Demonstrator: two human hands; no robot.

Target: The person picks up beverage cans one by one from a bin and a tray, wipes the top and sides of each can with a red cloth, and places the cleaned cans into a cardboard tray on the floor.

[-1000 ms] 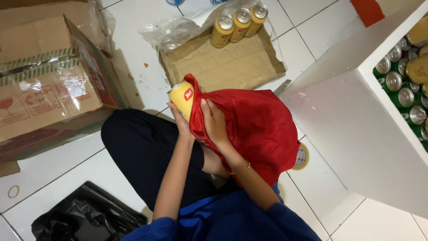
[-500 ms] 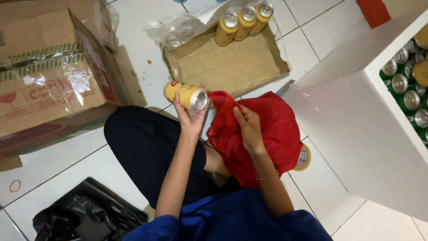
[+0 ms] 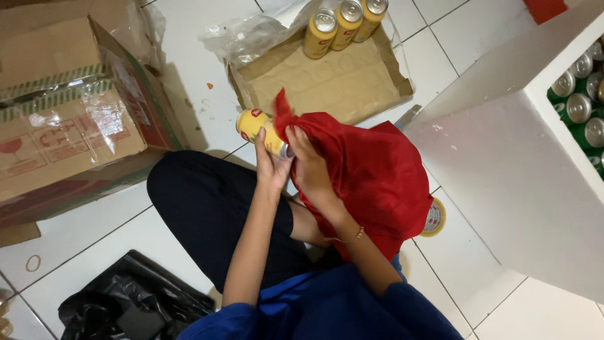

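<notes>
— What does the left hand (image 3: 272, 165) have?

— A yellow can (image 3: 258, 128), lying tilted on its side across the palm. The fingers are curled around its lower end, gripping it, above the person's dark-trousered lap.

— And the right hand (image 3: 313, 169)?

— It presses a red cloth (image 3: 371, 173) against the can's silver end. The fingers are closed over a fold of the cloth, which bunches up in a peak above the can and hangs wide to the right, over the knee.

— So the can and the cloth touch?

— Yes, the cloth covers the can's right end; only the yellow body and a red mark on it show.

— What lies around?

— Straight ahead on the white tiled floor (image 3: 189, 82), a shallow cardboard tray (image 3: 352, 79) with three more yellow cans (image 3: 344, 22) standing upright in its far corner, and crumpled clear plastic wrap (image 3: 242, 39) at its left edge. To the left, a large cardboard box (image 3: 69, 119). At lower left, a black plastic bag (image 3: 126, 305). To the right, a white cooler box (image 3: 503, 170) with can tops showing inside. A round yellow-rimmed thing (image 3: 435, 217) peeks out from under the cloth; I cannot tell what it is.
</notes>
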